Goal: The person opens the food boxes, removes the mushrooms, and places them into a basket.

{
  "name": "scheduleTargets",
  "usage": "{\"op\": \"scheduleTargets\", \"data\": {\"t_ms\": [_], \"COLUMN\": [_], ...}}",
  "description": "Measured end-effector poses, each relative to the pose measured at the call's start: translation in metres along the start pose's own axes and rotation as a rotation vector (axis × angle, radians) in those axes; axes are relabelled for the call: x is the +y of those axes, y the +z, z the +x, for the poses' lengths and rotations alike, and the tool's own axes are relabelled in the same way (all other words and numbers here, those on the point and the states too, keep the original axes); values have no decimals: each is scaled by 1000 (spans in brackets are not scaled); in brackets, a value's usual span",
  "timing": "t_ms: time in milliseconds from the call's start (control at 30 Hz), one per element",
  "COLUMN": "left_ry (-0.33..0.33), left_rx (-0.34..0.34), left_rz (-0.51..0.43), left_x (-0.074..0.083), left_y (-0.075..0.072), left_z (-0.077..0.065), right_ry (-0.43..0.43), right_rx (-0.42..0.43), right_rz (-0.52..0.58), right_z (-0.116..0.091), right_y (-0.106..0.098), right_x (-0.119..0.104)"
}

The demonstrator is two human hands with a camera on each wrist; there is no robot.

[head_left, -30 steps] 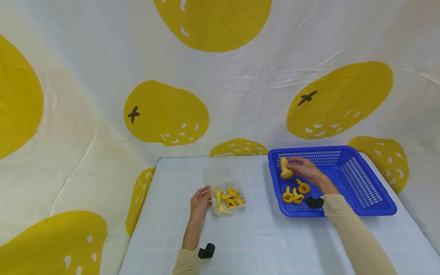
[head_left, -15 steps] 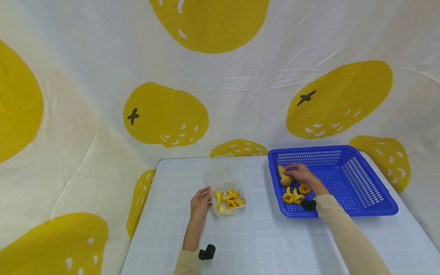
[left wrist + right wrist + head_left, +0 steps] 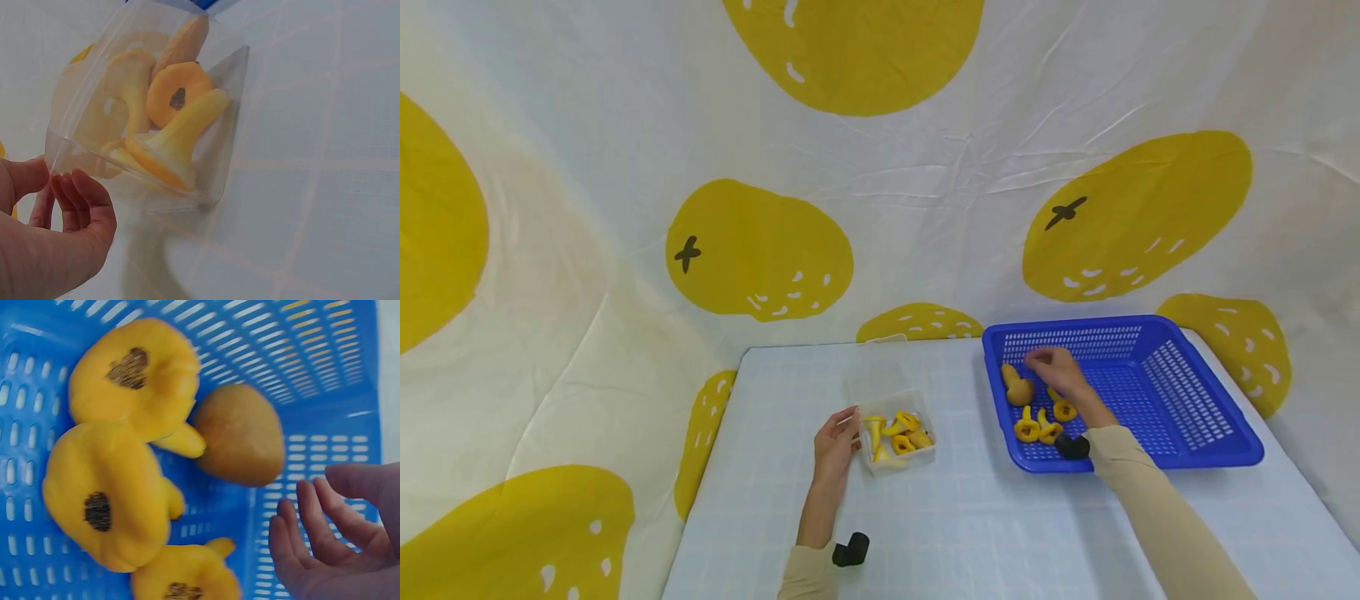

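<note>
My left hand (image 3: 835, 446) pinches the left edge of a clear plastic box (image 3: 904, 460) between thumb and fingers. Inside the box lie several yellow toy mushrooms (image 3: 181, 134) and a tan piece (image 3: 186, 44). Over the left part of the blue basket (image 3: 1195, 461), my right hand (image 3: 1063, 373) holds nothing, its fingers loosely bent. Just left of that hand, a tan-brown toy mushroom (image 3: 1019, 390) lies in the basket, apart from the fingers. Three yellow toy mushrooms with dark centres (image 3: 106, 497) lie near it in the basket.
The box's clear lid (image 3: 876, 375) stands folded back behind it. Both box and basket stand on a pale checked table (image 3: 970, 525). A white cloth with yellow fruit prints (image 3: 925, 217) hangs right behind the table.
My right hand lowered the tan-brown mushroom into the basket's left side, let it go and drew slightly away to the right. My left hand and the box stayed put.
</note>
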State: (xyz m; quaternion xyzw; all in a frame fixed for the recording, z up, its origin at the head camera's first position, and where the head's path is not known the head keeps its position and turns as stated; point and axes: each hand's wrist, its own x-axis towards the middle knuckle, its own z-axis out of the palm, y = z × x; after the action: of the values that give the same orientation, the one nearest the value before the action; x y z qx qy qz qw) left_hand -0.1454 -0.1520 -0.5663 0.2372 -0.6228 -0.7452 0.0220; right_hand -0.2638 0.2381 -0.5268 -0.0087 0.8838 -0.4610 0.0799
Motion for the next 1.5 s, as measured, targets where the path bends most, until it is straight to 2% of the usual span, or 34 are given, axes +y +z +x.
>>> {"op": "scheduleTargets", "data": {"t_ms": [100, 400, 767, 1000, 1267, 1500], "left_ry": [-14, -8, -8, -4, -3, -6], "left_rx": [4, 4, -2, -28, -20, -21], "left_rz": [12, 6, 10, -17, 0, -3], "left_x": [2, 3, 1, 4, 1, 0], "left_y": [1, 1, 1, 0, -1, -1], "left_z": [-1, -2, -1, -4, -1, 1], "right_ry": [-14, -24, -129, -215, -262, -347], "right_rx": [-2, -84, -89, -106, -125, -170], "right_rz": [0, 76, 103, 90, 39, 47], "right_z": [-3, -13, -23, -28, -37, -42], "right_y": [-2, 1, 14, 32, 59, 81], "right_x": [-7, -36, -57, -71, -90, -100]}}
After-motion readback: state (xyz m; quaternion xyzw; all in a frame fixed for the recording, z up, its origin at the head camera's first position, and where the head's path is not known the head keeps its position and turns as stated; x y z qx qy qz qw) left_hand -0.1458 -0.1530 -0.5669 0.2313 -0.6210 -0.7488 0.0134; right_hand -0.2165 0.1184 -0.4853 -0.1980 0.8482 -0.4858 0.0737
